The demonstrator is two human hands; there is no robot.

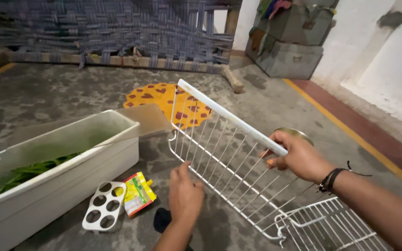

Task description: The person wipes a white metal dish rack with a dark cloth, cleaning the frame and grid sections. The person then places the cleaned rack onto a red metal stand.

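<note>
Head view: right hand [298, 158] closes its grip around the white front bar of the wire rack [219, 153], whose long axis runs up-left from there; left hand [184, 193], fingers loosely open, touches the rack's lower wires, nearer the white bin [70, 172] on the floor.

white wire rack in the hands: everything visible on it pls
The wire rack is a white coated-wire grid, like a fridge shelf: thin parallel rods in a frame, with a flat white trim bar along its upper edge. It is held tilted above the concrete floor, the bar edge raised. The right hand grips the bar; the left hand touches the rods lower down with its fingers. Its lower right end meets a second white wire shelf; whether they touch is unclear.
</note>
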